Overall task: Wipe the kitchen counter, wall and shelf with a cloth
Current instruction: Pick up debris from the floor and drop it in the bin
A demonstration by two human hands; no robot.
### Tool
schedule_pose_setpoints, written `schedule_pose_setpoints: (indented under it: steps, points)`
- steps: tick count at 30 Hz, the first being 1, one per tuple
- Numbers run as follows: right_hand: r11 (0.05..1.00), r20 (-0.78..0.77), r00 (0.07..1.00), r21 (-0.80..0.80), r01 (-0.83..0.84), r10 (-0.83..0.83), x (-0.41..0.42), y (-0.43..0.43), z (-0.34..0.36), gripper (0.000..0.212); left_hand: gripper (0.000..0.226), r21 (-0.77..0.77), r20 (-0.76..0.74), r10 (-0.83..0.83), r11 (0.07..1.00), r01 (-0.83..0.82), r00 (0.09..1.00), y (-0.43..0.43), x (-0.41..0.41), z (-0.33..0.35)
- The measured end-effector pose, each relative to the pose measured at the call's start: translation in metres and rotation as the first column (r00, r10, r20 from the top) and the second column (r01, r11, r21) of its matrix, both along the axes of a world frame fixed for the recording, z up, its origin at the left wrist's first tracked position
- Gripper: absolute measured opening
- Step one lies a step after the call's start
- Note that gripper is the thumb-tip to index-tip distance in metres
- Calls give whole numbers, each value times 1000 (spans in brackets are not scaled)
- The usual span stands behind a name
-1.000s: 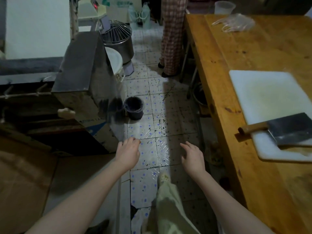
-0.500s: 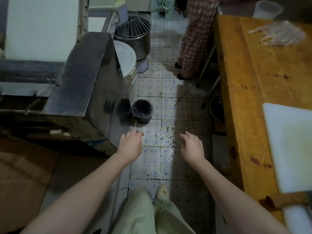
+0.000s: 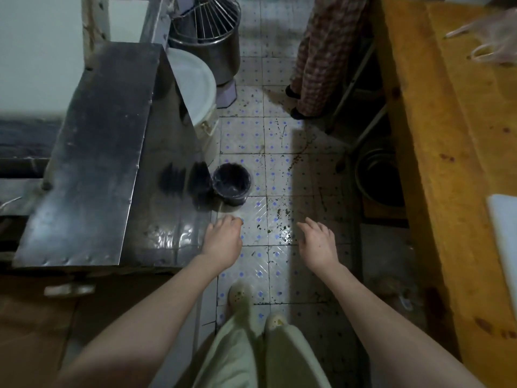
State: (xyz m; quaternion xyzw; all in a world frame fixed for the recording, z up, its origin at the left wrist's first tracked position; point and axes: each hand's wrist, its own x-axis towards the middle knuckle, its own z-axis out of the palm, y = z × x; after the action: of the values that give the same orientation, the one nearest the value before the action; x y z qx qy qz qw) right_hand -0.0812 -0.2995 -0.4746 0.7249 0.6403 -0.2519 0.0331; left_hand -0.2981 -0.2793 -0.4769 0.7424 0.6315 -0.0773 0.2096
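Left hand: the left hand (image 3: 223, 242) is held out over the tiled floor (image 3: 279, 177) at about 6 o'clock of the frame; its fingers are curled loosely and nothing is gripped
Right hand: the right hand (image 3: 317, 245) is held beside it, well apart from it; it is spread open, palm down, and empty
Cloth: no cloth is seen anywhere in the view; where it lies cannot be told
Table: the wooden table (image 3: 447, 163) runs along the 3 o'clock side; a white cutting board (image 3: 503, 233) is partly seen at its near edge and a clear plastic bag (image 3: 495, 40) lies at about 1 o'clock
Steel surface: a dull metal cabinet (image 3: 92, 163) stands at 9 o'clock; a small dark bucket (image 3: 231, 184) sits on the floor just beside it, at about 12 o'clock of the left hand
Other person: legs in checked trousers (image 3: 324, 51) are seen at 12 o'clock, in the aisle
Step in hand: judged to be the fetching of a cloth, since wiping has not been started
How it is done well: the cloth should be found first; it is best wrung and folded flat so that a broad face is pressed to the surface; the board and bag would need to be lifted off the table before strokes are drawn across it
Risk: the aisle is narrow and shared, so a bump with the bucket or the other person is possible
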Motion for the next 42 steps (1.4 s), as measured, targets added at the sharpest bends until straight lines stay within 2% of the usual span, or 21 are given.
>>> schedule_pose_setpoints:
  steps: [9,17,27,32,36,39,42]
  points:
    - [991,29,999,-133,-16,20,-1,18,-85,52,42,-90,-49,-15,996,10,999,20,-2,-82]
    - [981,36,999,-190,32,-25,25,45,-192,53,43,-159,-128,-11,987,-9,992,39,0,-195]
    - [988,41,999,-154,1,5,66,80,-379,44,42,-128,-177,-16,992,-7,984,80,13,-372]
    - [994,42,999,-106,-28,33,76,99,-483,46,44,-103,-111,31,994,-43,993,104,13,-470]
    - [998,-26,1000,-66,11,-13,87,111,-563,47,43,-34,-17,100,994,-100,995,119,10,-543]
    - [999,-98,995,-43,29,-33,91,118,-619,55,43,-30,-26,73,997,-74,997,127,12,-594]
    - [996,-147,985,1,87,-86,91,125,-667,44,41,-1,-26,44,999,-44,999,134,13,-637]
